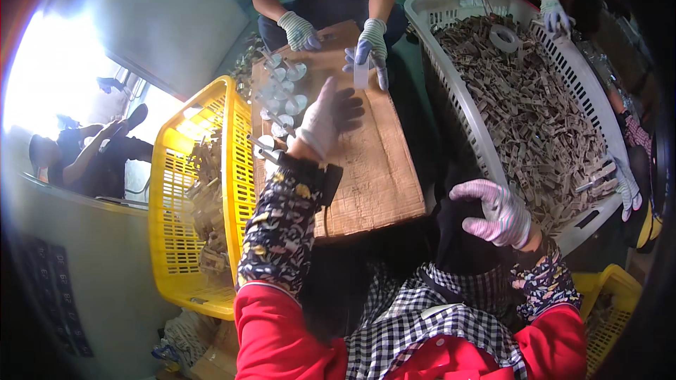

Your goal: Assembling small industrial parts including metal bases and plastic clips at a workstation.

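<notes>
A worker's gloved left hand (320,123), fingers extended and gripping nothing, hangs just beside a cluster of disc-ended metal rods (296,104) along the left edge of a cardboard-topped desk (380,169), while the gloved right hand (498,217), fingers loosely curled and apart, is empty off the near right corner, by a white basket (451,74); the rods look light, stiff and perhaps slippery, likely best gripped by the slim shaft

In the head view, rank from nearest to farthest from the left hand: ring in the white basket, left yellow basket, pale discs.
From the left hand:
1. Pale discs, just left, on the cardboard.
2. Left yellow basket, farther left.
3. Ring, off to the right, in the white basket.
</notes>
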`<act>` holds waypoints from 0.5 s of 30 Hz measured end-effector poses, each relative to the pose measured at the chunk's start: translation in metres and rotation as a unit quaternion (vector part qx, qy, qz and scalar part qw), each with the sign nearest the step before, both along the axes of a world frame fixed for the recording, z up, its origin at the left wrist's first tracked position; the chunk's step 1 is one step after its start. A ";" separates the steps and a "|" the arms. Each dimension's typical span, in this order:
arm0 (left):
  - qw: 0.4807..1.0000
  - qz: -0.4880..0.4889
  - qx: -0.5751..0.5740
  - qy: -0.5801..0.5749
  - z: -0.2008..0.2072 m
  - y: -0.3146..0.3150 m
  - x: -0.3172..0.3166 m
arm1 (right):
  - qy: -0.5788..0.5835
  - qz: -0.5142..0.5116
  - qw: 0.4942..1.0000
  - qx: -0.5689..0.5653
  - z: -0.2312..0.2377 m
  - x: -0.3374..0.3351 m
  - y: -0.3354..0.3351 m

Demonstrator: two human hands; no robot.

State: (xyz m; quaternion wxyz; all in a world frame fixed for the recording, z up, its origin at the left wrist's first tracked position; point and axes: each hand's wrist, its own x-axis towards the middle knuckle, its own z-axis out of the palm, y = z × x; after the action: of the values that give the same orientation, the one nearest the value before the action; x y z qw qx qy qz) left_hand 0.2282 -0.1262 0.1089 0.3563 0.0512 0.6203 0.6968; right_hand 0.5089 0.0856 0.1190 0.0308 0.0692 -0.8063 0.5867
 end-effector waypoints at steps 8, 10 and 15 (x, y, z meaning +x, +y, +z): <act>0.991 -0.024 -0.084 -0.105 -0.013 0.035 -0.045 | 0.002 -0.004 1.000 -0.012 -0.009 -0.002 0.009; 0.990 -0.031 -0.073 -0.115 -0.014 0.039 -0.051 | 0.009 -0.002 1.000 0.001 -0.010 -0.004 0.010; 0.991 -0.075 -0.046 -0.098 -0.020 0.048 -0.065 | -0.004 0.014 1.000 -0.007 -0.005 -0.008 0.012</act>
State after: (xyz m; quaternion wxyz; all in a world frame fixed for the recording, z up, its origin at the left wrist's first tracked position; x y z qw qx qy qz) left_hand 0.1636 -0.0785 0.0889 0.4691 0.0127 0.6082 0.6402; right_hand 0.5010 0.0971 0.1141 0.0198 0.0779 -0.8011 0.5931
